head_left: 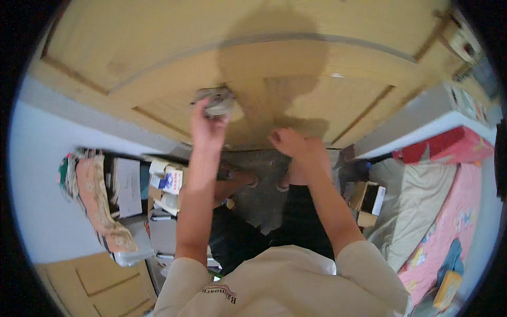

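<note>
A crumpled grey cloth (217,102) is pressed against the lower left panel of a yellow wooden door (169,63). My left hand (209,124) is closed around it, with the arm stretched forward. My right hand (288,141) hangs near my right knee, to the right of the cloth and in front of the door's lower part. Its fingers are curled, and nothing shows in them. My shadow falls over the middle of the door.
On the left, shelves hold folded cloths (97,195), a white box (172,181) and other goods. A bed with a pink sheet (449,211) and a grey-green blanket (412,195) stands at the right. Beside it sits an open cardboard box (364,216). Grey floor (259,203) shows between my legs.
</note>
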{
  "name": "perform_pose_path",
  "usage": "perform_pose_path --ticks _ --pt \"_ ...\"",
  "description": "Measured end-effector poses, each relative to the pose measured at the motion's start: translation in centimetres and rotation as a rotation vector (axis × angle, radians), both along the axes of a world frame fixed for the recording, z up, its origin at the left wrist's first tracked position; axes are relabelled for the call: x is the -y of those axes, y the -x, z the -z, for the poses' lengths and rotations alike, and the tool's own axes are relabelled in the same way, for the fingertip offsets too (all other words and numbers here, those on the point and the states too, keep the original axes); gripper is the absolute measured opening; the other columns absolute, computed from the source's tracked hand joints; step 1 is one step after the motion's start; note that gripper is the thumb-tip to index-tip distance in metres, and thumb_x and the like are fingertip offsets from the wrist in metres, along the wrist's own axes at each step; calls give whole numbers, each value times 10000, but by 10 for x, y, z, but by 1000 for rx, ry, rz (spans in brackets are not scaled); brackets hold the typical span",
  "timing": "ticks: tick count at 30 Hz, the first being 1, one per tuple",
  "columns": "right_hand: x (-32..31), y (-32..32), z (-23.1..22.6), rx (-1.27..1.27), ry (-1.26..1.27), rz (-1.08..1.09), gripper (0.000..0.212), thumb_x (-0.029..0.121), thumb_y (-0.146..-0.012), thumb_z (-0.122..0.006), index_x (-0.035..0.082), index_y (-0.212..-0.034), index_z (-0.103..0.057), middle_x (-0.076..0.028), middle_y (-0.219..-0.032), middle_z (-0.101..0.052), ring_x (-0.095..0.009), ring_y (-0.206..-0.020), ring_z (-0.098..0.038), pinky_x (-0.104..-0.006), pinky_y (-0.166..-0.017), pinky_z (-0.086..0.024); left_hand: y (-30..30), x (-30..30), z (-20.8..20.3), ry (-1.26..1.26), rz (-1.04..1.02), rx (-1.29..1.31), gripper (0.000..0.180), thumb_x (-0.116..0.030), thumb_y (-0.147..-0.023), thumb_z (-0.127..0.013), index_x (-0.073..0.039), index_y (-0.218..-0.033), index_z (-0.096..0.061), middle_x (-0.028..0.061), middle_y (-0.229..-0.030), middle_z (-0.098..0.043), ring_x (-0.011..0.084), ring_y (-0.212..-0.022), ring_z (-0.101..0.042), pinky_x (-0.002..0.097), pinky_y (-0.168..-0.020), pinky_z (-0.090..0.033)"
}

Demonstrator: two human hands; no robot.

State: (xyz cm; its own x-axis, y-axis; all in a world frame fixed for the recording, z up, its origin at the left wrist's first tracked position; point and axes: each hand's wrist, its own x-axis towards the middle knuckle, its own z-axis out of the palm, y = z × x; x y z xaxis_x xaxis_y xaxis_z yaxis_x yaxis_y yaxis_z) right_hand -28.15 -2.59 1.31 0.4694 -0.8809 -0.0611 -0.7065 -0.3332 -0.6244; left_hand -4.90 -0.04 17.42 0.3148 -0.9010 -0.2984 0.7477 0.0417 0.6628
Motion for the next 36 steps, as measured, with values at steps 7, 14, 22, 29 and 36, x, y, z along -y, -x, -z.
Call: perform_pose_path --ticks 7,14,22,29,36 --pt "-19 1 -10 33 125 0 280 367 -953 -588 114 -988 -703 -168 -898 -722 -384 -846 -693 -509 -767 -560 -2 -10 -26 73 -21 38 303 -191 -909 -670 -67 -1174 -591 87 -1209 -637 255 -1116 -609 422 -893 -541" --pt "-77 -2 -19 113 172 -68 236 291 -962 -556 87 -932 -669 -176 -859 -702 -394 -794 -682 -518 -721 -552 -16 -93 36 25 140 27 375 -198 -875 -658 -114 -1236 -602 59 -1209 -662 250 -1112 -632 388 -864 -529" --pt "-114 12 -26 101 167 -64 205 281 -931 -605 83 -901 -648 -156 -822 -691 -381 -774 -678 -506 -681 -537 13 -177 70 -178 157 -149 464 -159 -867 -598 -56 -1319 -572 124 -1301 -630 301 -1241 -588 452 -1009 -503" --pt "-137 29 -39 185 159 156 190 256 -938 -618 70 -933 -658 -155 -855 -686 -366 -833 -672 -489 -720 -533 36 -183 78 -97 345 -350 493 -184 -881 -605 -94 -1363 -544 98 -1362 -597 309 -1251 -582 480 -1046 -486" --pt "-201 63 -59 202 127 332 162 217 -921 -621 64 -929 -671 -153 -866 -685 -365 -891 -665 -484 -787 -531 51 -159 88 -75 456 -394 558 -162 -887 -604 -54 -1422 -489 144 -1405 -558 345 -1308 -547 497 -1065 -483"
